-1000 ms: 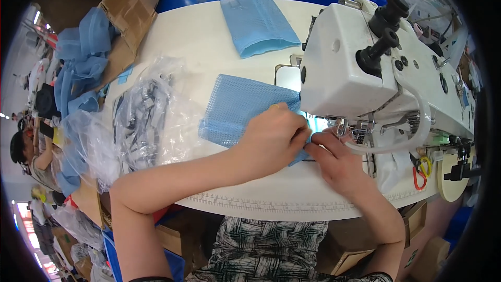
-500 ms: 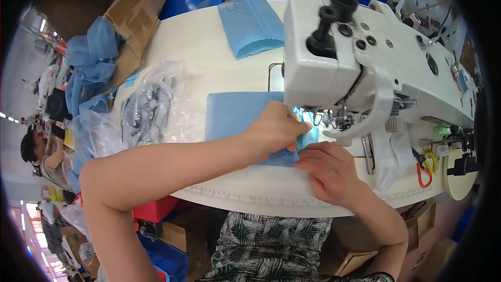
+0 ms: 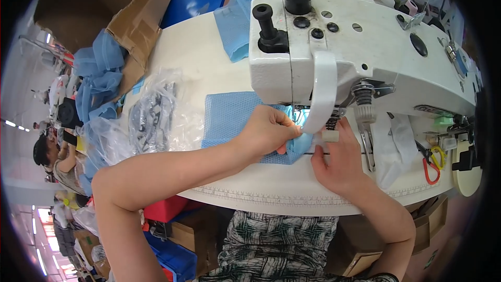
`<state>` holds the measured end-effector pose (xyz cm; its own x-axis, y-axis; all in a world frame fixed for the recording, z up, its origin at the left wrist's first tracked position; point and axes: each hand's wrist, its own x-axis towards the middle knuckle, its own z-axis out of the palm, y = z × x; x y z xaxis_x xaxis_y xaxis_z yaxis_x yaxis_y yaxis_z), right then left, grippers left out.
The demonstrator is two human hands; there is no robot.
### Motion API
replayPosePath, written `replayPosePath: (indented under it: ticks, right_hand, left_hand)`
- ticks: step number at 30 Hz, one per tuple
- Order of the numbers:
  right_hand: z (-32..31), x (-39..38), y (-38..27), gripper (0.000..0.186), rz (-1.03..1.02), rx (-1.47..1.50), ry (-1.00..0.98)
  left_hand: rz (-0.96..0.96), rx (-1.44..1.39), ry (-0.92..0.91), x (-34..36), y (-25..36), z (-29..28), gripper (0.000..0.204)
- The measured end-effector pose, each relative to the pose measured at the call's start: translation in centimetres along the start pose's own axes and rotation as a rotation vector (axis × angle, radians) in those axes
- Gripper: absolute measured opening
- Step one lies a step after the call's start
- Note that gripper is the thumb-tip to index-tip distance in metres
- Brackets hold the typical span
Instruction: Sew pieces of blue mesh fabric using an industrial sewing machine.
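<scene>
My left hand (image 3: 266, 131) pinches a blue mesh piece (image 3: 225, 116) beside the lit needle area of a white sewing machine (image 3: 365, 47); the mesh lies on the table (image 3: 177, 47), its right part bunched under those fingers. My right hand (image 3: 338, 162) is to the right of it, thumb spread and fingers stretched upward beside the machine's metal parts, their tips partly hidden by a pale fitting. Another blue mesh pouch (image 3: 231, 28) lies behind the machine head, partly covered by it.
Plastic-bagged strips (image 3: 154, 112) lie left of the mesh. A cardboard box (image 3: 135, 26) with blue mesh pieces stands at the back left, blue bins (image 3: 195, 0) behind. Red-and-yellow scissors (image 3: 431, 169) and a white strip lie at right. Another person (image 3: 60, 162) is at far left.
My right hand has left the mesh, moving right and stretching up beside the machine. My left hand keeps pinching the mesh. The whole view has shifted, placing the machine further left.
</scene>
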<state>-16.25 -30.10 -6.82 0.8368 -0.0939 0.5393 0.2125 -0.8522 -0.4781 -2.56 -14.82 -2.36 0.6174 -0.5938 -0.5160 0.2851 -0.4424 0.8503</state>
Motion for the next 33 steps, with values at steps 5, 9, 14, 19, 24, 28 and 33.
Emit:
replayPosePath:
  ticks: [5, 9, 14, 19, 24, 28, 33]
  right_hand:
    - [0.0, 0.5, -0.4, 0.039, 0.07, 0.03, -0.173]
    - [0.0, 0.3, 0.1, 0.032, -0.018, -0.007, -0.268]
    - [0.5, 0.4, 0.2, 0.036, 0.007, 0.013, -0.2]
    - [0.3, 0.6, -0.2, 0.042, 0.02, -0.014, -0.261]
    - [0.3, 0.3, -0.2, 0.05, 0.03, -0.02, -0.295]
    - [0.0, 0.4, -0.9, 0.055, 0.067, -0.048, -0.337]
    - [0.1, -0.3, -0.9, 0.059, 0.046, -0.131, -0.325]
  left_hand:
    - [-0.069, 0.046, -0.031, 0.1, 0.0, -0.4, 0.022]
    - [-0.048, 0.15, -0.12, 0.5, 0.0, -0.6, 0.02]
    - [-0.087, 0.363, -0.175, -0.1, 1.4, -0.8, 0.019]
    - [0.613, 0.649, -0.145, -0.4, -0.4, -1.4, 0.029]
    - [0.708, 0.766, -0.164, -1.7, -0.2, -2.2, 0.015]
    - [1.069, 0.765, 0.022, 0.1, -3.3, -2.7, 0.013]
    - [1.102, 0.904, 0.182, 0.4, -4.1, -3.6, 0.019]
